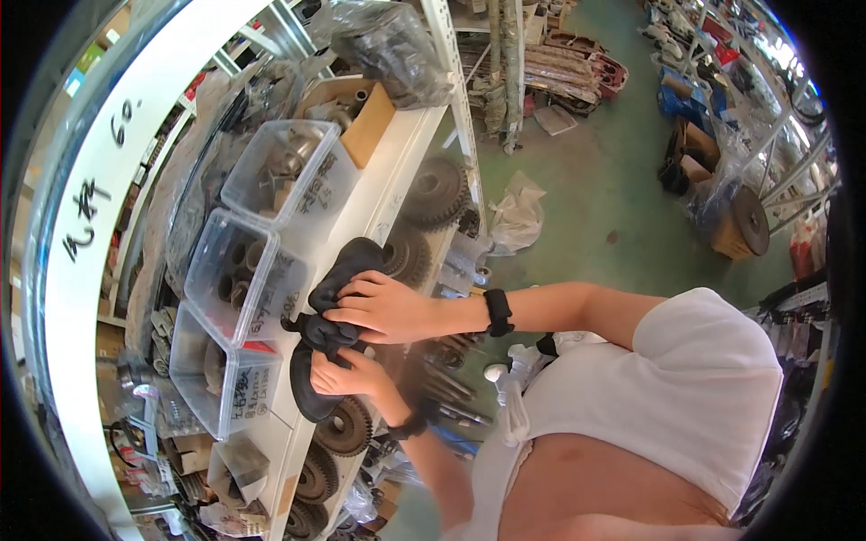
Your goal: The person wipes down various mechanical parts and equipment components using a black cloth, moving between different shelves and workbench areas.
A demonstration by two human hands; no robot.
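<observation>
Both hands grip a soft, black, bunched-up item (pixel 355 257), which looks like cloth, at the edge of a white metal shelf (pixel 395 180). My right hand (pixel 390 308) has its fingers curled over the item's middle, with a black band (pixel 498 312) around that wrist. Just below it in the view, my left hand (pixel 350 373) pinches the lower part; its wrist also wears a dark band. One rounded black lobe spreads above my hands and another below. The item's exact kind cannot be made out. Right behind it stands a clear plastic bin (pixel 271 302) holding round metal parts.
More clear bins (pixel 327 171) (pixel 233 388) with metal parts flank the middle one. An open cardboard box (pixel 368 126) and a plastic-wrapped bundle (pixel 388 54) share the shelf. Toothed gears (pixel 433 194) (pixel 345 427) lie on the level below. A plastic bag (pixel 519 216) rests on the green floor.
</observation>
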